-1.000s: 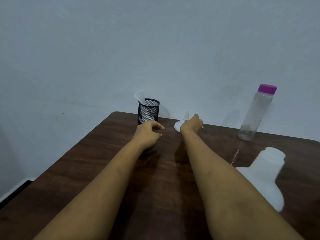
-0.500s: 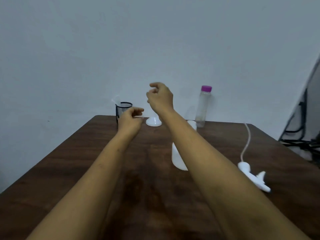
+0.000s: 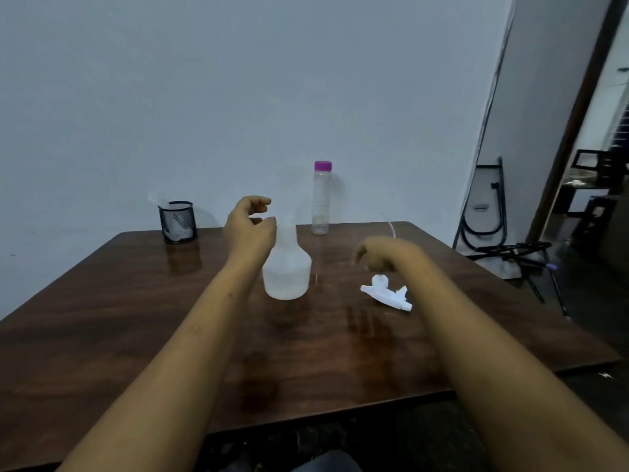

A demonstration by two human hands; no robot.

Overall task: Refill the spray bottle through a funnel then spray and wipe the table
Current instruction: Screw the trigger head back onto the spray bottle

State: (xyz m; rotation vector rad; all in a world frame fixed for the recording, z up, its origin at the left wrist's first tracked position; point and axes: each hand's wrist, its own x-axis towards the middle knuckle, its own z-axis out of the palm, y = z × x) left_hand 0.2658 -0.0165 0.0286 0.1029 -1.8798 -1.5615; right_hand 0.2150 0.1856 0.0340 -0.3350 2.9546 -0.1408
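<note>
The white translucent spray bottle (image 3: 287,269) stands upright in the middle of the brown table (image 3: 119,301), with no head on it. Its white spray head (image 3: 386,294) lies on the table to the right, with the thin tube pointing toward the wall. My left hand (image 3: 250,228) is raised just left of the bottle's neck, thumb and fingers loosely curved and holding nothing. My right hand (image 3: 377,255) is blurred and hovers just above the spray head, fingers drooping down, empty. The funnel is out of sight.
A clear bottle with a purple cap (image 3: 321,199) stands at the table's far edge near the wall. A black mesh cup (image 3: 177,221) with white tissue in it sits at the far left. A folded black metal frame (image 3: 490,212) leans on the wall at the right.
My right hand dropped from up near the funnel to low over the spray head on the right. My left hand moved right, next to the bottle's neck. The view shifted.
</note>
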